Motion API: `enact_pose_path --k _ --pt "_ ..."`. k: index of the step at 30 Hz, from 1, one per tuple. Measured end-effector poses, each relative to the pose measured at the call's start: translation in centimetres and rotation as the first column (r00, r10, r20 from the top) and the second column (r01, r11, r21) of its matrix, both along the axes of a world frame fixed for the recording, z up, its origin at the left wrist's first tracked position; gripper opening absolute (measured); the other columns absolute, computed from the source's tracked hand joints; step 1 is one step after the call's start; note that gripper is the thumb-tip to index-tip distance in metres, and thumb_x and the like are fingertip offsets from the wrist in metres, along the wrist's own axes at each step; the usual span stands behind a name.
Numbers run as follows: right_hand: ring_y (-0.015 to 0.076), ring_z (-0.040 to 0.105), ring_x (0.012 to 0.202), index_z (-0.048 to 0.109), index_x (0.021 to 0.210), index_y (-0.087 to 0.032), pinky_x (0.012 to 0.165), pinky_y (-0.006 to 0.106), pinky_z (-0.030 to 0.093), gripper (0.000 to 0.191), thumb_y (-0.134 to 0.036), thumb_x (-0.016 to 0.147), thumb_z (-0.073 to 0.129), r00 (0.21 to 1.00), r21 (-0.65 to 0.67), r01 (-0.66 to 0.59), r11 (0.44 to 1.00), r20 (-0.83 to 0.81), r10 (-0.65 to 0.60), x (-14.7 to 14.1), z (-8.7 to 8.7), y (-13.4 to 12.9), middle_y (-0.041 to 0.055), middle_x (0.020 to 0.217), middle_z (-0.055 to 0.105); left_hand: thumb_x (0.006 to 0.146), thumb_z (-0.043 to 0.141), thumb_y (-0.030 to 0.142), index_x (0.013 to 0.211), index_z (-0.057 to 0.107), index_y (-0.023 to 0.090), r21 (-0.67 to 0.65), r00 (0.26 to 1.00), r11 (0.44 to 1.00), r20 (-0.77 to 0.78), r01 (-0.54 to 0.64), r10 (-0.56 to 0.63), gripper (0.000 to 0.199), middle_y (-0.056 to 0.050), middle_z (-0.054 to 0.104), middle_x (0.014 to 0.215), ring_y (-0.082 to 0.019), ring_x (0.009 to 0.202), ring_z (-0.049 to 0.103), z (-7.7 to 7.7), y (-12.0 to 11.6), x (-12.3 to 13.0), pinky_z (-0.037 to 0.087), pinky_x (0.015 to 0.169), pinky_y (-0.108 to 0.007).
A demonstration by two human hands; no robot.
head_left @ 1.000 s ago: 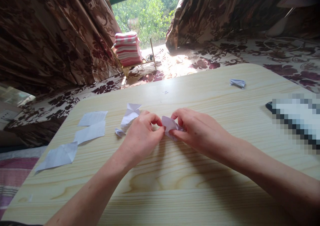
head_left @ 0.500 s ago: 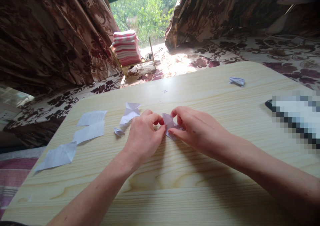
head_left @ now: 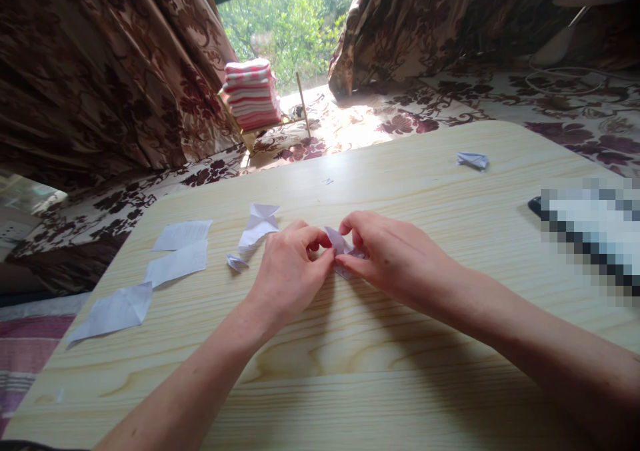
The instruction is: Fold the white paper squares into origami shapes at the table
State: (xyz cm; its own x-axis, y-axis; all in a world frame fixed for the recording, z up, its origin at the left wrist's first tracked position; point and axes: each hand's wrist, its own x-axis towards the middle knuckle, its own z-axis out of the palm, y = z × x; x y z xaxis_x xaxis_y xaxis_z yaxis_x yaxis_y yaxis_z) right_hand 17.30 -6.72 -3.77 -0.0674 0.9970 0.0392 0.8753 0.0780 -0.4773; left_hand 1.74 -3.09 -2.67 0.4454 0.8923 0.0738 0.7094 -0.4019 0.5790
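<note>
A small folded white paper [head_left: 340, 243] is pinched between both hands above the middle of the light wooden table [head_left: 350, 398]. My left hand [head_left: 293, 264] grips its left side with thumb and index finger. On its right side, my right hand [head_left: 387, 248] closes thumb and fingers on the paper. Part of the paper is hidden behind the fingers. Just left of my left hand lie a creased paper with a folded top [head_left: 261, 223] and a small folded piece [head_left: 237, 262].
Three flat paper sheets [head_left: 117, 311] lie at the left. A folded paper [head_left: 472, 160] sits at the far right, behind a blurred-out dark-edged object [head_left: 595, 238]. Beyond the table, striped folded cloths [head_left: 253, 94] are stacked on a small stand.
The paper's upper flap looks narrower and more bent over between the fingers. My left thumb has shifted slightly to the right.
</note>
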Motion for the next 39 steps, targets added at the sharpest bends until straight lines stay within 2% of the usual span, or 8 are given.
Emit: enact_pose_path --k 7,11,18,25,32,37,39 --pt "0.0166 0.057 0.071 0.063 0.095 -0.017 0.062 0.027 0.037 0.017 -0.026 0.081 0.059 0.999 -0.032 -0.037 0.999 0.021 0.038 0.4 0.5 0.4 0.0044 0.088 0.064 0.078 0.06 0.011 0.068 0.07 0.016 0.016 0.999 1.0 0.033 0.002 -0.002 0.015 0.0 0.057 0.067 -0.011 0.063 0.05 -0.5 0.0 0.0 0.038 0.06 -0.025" --pt "0.0172 0.058 0.072 0.068 0.096 -0.018 0.065 0.028 0.038 0.021 -0.023 0.083 0.053 0.997 -0.042 -0.072 0.997 0.007 0.072 0.4 1.0 1.1 0.0057 0.088 0.064 0.076 0.06 0.009 0.064 0.067 0.016 0.042 0.999 0.999 0.034 -0.005 0.004 0.016 0.001 0.056 0.065 -0.011 0.061 0.05 -0.6 0.0 0.0 0.038 0.059 -0.025" --pt "0.0151 0.056 0.069 0.072 0.089 -0.019 0.063 0.027 0.037 0.019 -0.02 0.084 0.053 0.999 -0.01 -0.049 0.999 -0.022 0.049 0.5 0.7 2.0 0.005 0.089 0.065 0.077 0.06 0.009 0.064 0.066 0.016 0.047 0.999 0.999 0.038 -0.02 0.018 0.015 0.0 0.058 0.066 -0.012 0.062 0.052 -0.8 0.1 0.1 0.039 0.058 -0.026" --pt "0.0134 0.054 0.066 0.071 0.078 -0.018 0.06 0.025 0.035 0.017 -0.017 0.082 0.055 0.991 -0.015 -0.118 0.993 -0.072 0.117 1.2 0.8 2.0 0.0043 0.083 0.064 0.078 0.058 0.009 0.066 0.065 0.015 0.074 0.999 0.997 0.046 -0.022 0.019 0.015 -0.001 0.06 0.066 -0.012 0.061 0.053 -0.9 -0.1 0.1 0.04 0.057 -0.026" --pt "0.011 0.051 0.061 0.063 0.064 -0.015 0.058 0.024 0.035 0.029 -0.02 0.088 0.047 0.982 -0.057 -0.186 0.981 -0.056 0.182 1.4 1.5 2.0 0.0064 0.084 0.062 0.078 0.058 0.008 0.065 0.063 0.015 0.086 0.999 0.996 0.035 -0.011 0.008 0.015 -0.001 0.06 0.067 -0.012 0.062 0.053 -1.0 -0.2 0.1 0.04 0.058 -0.026" --pt "0.0122 0.054 0.065 0.068 0.074 -0.016 0.06 0.024 0.037 0.016 -0.015 0.082 0.055 0.985 -0.011 -0.167 0.986 -0.053 0.166 1.3 1.0 2.1 0.0056 0.087 0.063 0.078 0.058 0.008 0.066 0.064 0.015 0.09 0.999 0.996 0.032 -0.012 0.01 0.016 -0.001 0.06 0.067 -0.012 0.062 0.053 -1.0 -0.3 0.1 0.041 0.057 -0.026" --pt "0.0132 0.056 0.067 0.071 0.08 -0.017 0.061 0.024 0.038 0.017 -0.011 0.08 0.056 0.987 0.029 -0.148 0.989 -0.054 0.149 1.1 0.6 2.0 0.0052 0.087 0.065 0.079 0.059 0.008 0.066 0.064 0.015 0.088 0.999 0.996 0.031 -0.012 0.009 0.015 -0.001 0.06 0.068 -0.013 0.063 0.054 -1.0 -0.3 0.2 0.041 0.058 -0.026"
